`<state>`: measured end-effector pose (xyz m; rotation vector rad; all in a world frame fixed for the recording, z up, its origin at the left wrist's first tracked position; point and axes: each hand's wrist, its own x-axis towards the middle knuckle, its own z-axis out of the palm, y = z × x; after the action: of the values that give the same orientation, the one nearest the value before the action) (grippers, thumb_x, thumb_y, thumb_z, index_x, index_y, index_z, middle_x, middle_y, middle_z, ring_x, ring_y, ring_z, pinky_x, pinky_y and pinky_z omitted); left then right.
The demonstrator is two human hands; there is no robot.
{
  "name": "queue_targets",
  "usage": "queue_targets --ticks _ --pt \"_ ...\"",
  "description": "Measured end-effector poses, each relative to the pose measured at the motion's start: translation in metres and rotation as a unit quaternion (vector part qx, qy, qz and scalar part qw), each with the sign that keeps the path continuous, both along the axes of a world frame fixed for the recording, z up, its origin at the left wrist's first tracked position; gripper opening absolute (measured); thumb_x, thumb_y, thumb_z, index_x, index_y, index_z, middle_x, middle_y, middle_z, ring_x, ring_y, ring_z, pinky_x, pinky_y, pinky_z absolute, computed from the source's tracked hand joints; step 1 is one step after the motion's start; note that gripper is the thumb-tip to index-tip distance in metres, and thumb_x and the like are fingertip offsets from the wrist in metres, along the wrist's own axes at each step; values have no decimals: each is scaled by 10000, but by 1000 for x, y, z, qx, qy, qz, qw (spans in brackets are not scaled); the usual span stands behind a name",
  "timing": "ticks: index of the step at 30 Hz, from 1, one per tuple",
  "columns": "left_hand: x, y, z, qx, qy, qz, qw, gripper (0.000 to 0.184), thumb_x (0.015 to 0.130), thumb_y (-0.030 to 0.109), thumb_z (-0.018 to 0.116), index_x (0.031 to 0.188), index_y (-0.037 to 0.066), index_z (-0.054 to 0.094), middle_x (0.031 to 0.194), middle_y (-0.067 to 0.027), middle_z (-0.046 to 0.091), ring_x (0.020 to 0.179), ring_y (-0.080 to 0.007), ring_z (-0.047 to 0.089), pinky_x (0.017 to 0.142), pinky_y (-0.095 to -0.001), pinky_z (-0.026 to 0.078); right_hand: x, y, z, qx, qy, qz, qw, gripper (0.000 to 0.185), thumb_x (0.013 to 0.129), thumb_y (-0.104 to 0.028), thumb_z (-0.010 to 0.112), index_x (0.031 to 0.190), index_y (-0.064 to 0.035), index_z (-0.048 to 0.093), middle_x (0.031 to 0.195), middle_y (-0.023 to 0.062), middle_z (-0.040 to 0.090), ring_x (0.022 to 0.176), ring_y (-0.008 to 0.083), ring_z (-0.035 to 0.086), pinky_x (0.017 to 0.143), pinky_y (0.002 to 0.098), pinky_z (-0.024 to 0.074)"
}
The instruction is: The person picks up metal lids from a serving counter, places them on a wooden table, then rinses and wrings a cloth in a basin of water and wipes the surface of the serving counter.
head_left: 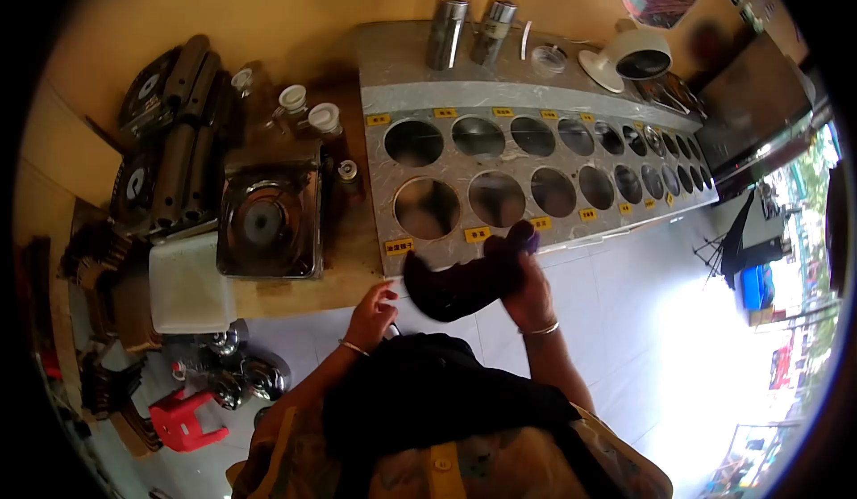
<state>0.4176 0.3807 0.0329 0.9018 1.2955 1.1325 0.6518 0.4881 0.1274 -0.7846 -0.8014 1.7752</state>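
Note:
My right hand [532, 295] is closed on a dark purple, floppy cloth-like piece [469, 286]. The piece hangs out to the left in a curve, just off the counter's front edge, and its exact kind I cannot make out. My left hand [371, 314] is beside its left end, apart from it, with loosely bent fingers spread and nothing visible in them. Beyond both hands is a grey marbled counter [478, 160] with two rows of round wells and small yellow labels.
A portable gas stove [268, 218] stands on the wooden table at left, next to stacked burners [161, 160] and a white tray [187, 285]. Two metal canisters [449, 33] stand at the counter's back. A red stool [186, 420] and shiny metal pots [266, 374] are low at left.

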Motion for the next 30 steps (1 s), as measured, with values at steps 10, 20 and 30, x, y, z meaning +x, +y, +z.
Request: queue_targets --ticks 10,20,30 --pt "-39 -21 -63 -137 -90 142 976 182 799 66 470 973 18 495 809 -62 539 645 -101 504 578 -211 435 -82 56 -93 597 -582 258 489 440 694 -296 586 1114 -218 481 1236 76 360 1126 271 330 917 418 270" --pt "-39 -46 -77 -319 -121 287 895 205 782 95 488 977 34 501 813 -51 553 644 -116 529 582 -224 460 -184 121 -135 474 -607 139 622 476 757 -266 509 1187 -98 393 1287 95 291 1199 279 241 959 414 231" --pt "-14 41 -48 -221 -171 237 931 177 800 106 502 957 24 500 803 -59 548 643 -109 523 568 -217 450 -70 113 -79 534 -559 351 528 103 685 -149 549 743 -86 491 896 63 492 933 245 422 753 354 365"
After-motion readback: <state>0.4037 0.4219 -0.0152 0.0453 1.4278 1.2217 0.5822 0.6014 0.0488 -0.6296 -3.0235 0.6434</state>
